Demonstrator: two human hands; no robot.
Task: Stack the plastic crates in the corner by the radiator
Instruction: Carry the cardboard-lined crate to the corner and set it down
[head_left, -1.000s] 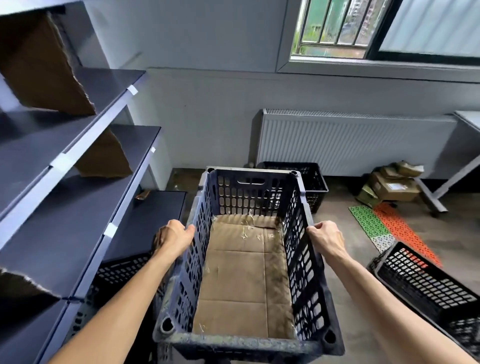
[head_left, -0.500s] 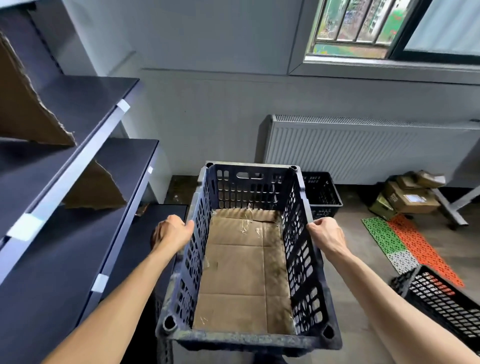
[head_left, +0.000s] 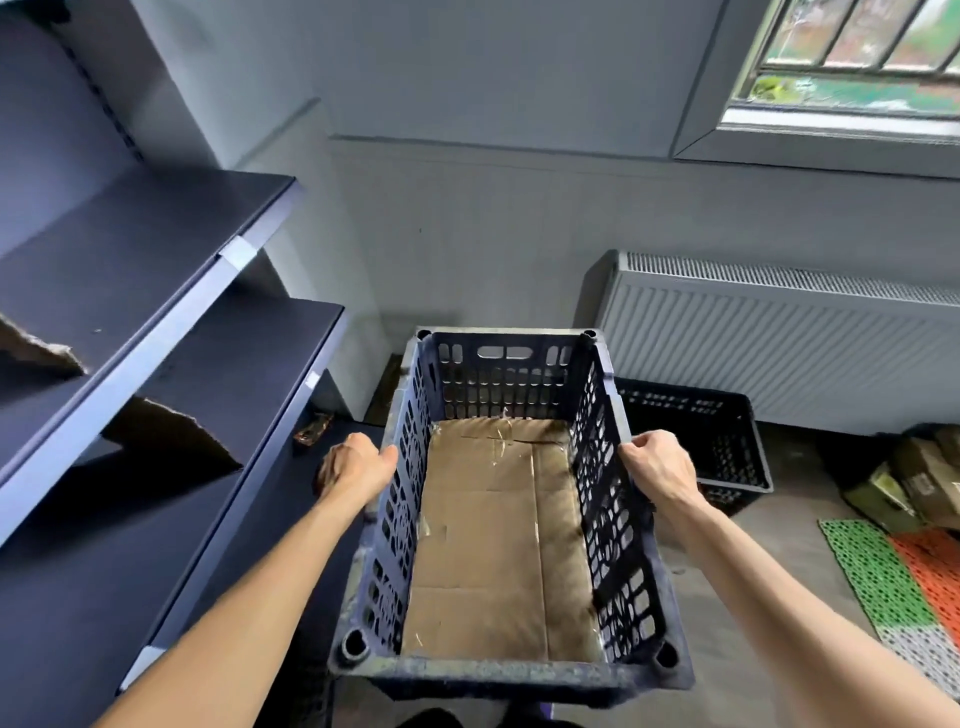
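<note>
I carry a dark blue perforated plastic crate (head_left: 613, 519) lined with taped cardboard, held level in front of me. My left hand (head_left: 356, 465) grips its left rim and my right hand (head_left: 657, 467) grips its right rim. Behind it, a black plastic crate (head_left: 722, 436) sits on the floor beneath the white radiator (head_left: 779, 343), which runs along the back wall to the right. The corner floor left of the radiator is partly hidden by the crate I hold.
Dark metal shelving (head_left: 156, 322) with torn cardboard pieces (head_left: 171, 434) fills the left side. Cardboard boxes (head_left: 914, 483) lie on the floor at the right, with green and orange perforated mats (head_left: 893, 582) in front of them. A barred window (head_left: 852, 57) is up right.
I have carried the crate closer to the corner and turned left. The radiator and black crate shifted right in view, and the black crate at the lower right has left the frame.
</note>
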